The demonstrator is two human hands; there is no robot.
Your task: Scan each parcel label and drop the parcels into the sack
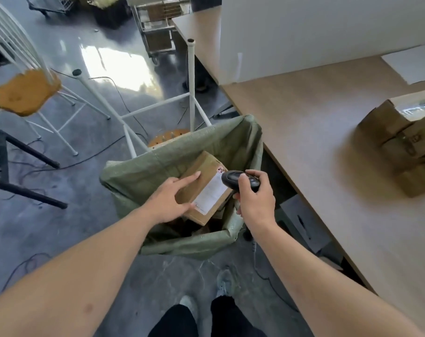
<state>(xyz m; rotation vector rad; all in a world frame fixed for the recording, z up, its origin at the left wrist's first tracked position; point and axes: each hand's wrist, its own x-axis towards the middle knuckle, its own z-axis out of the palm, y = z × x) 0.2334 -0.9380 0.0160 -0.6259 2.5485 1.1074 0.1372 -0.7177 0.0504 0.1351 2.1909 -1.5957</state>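
Left hand [171, 199] grips a parcel [203, 188] (label up) over the sack [182, 152]; right hand [255, 198] clutches the scanner [240, 180].

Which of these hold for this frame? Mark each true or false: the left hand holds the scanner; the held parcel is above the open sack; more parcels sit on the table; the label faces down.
1. The left hand holds the barcode scanner. False: the right hand grips it; the left holds the cardboard parcel.
2. The parcel is above the open green sack. True.
3. More cardboard parcels sit on the table. True.
4. The white label faces down. False: it faces up, beside the scanner.
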